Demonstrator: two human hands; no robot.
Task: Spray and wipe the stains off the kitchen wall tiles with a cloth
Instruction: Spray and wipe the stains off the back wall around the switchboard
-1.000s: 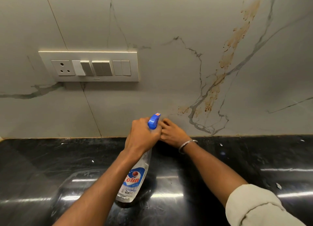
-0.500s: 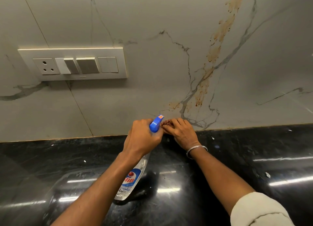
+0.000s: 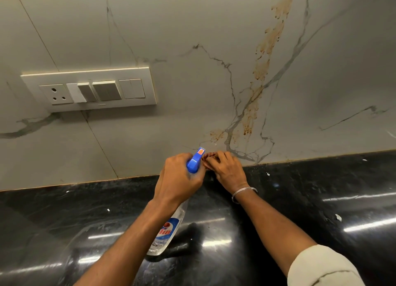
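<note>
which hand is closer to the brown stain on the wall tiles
Right. The right hand is just below the lower end of the brown stain; the left hand, gripping the spray bottle, is lower and further left.

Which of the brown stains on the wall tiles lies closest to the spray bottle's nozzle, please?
The small low stain, just above the blue nozzle; the long streak climbs away to its right, farther off.
</note>
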